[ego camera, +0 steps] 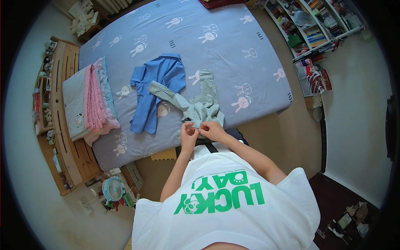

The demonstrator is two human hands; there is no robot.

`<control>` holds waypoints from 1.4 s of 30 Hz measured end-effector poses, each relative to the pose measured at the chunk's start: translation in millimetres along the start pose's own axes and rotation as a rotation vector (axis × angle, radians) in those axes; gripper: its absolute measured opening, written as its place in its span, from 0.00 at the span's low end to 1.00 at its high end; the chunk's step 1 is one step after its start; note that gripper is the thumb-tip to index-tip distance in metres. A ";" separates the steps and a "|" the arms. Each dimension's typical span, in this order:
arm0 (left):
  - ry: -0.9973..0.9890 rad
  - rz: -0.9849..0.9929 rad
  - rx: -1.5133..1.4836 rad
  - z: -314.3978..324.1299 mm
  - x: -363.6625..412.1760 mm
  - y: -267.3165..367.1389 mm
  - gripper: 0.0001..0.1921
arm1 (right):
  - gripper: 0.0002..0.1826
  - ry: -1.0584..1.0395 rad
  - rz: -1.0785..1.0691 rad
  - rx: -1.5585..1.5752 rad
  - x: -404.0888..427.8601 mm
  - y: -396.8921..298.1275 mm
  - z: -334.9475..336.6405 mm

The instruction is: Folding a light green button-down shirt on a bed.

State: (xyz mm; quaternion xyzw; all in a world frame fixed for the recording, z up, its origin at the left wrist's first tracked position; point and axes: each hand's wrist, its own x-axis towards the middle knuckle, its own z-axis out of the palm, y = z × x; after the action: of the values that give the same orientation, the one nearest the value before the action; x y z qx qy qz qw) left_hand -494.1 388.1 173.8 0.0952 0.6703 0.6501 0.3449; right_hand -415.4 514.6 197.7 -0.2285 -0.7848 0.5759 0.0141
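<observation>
A pale green striped long-sleeved shirt (200,107) lies rumpled at the near edge of the bed, one sleeve stretched away from me and the other reaching left over a blue shirt (168,75). Both of my hands pinch the green shirt's near edge, close together at my waist. My left hand (189,133) has its thumb and index finger on the cloth, the other fingers curled. Beside it, my right hand (212,130) grips the cloth between fingertips. What exactly lies between the fingertips is too small to tell. The blue shirt lies spread with its collar at the far end.
Folded quilts (93,103) in grey, pink and light blue lie on the bed's left side, by the wooden headboard (67,115). A small blue fan (113,189) stands at lower left. A white bookshelf (307,26) is at upper right. Dark red cloth (218,3) lies at the far edge.
</observation>
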 end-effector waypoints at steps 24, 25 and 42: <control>0.015 -0.493 -0.529 -11.5 11.8 19.6 0.12 | 0.11 -0.261 -0.107 0.032 -3.8 -12.9 -4.1; 0.012 -0.494 -0.527 -8.2 9.9 31.0 0.12 | 0.11 -0.258 -0.106 0.033 -3.1 -13.0 -5.2; 0.032 0.701 0.723 4.0 19.4 116.1 0.10 | 0.14 -0.102 -0.002 0.361 10.5 -65.4 -53.2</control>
State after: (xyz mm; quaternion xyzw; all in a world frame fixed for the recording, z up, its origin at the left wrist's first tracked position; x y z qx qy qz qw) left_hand -543.4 418.4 276.4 0.4179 0.7856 0.4544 0.0403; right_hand -432.1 551.1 272.6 -0.1918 -0.6688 0.7181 0.0157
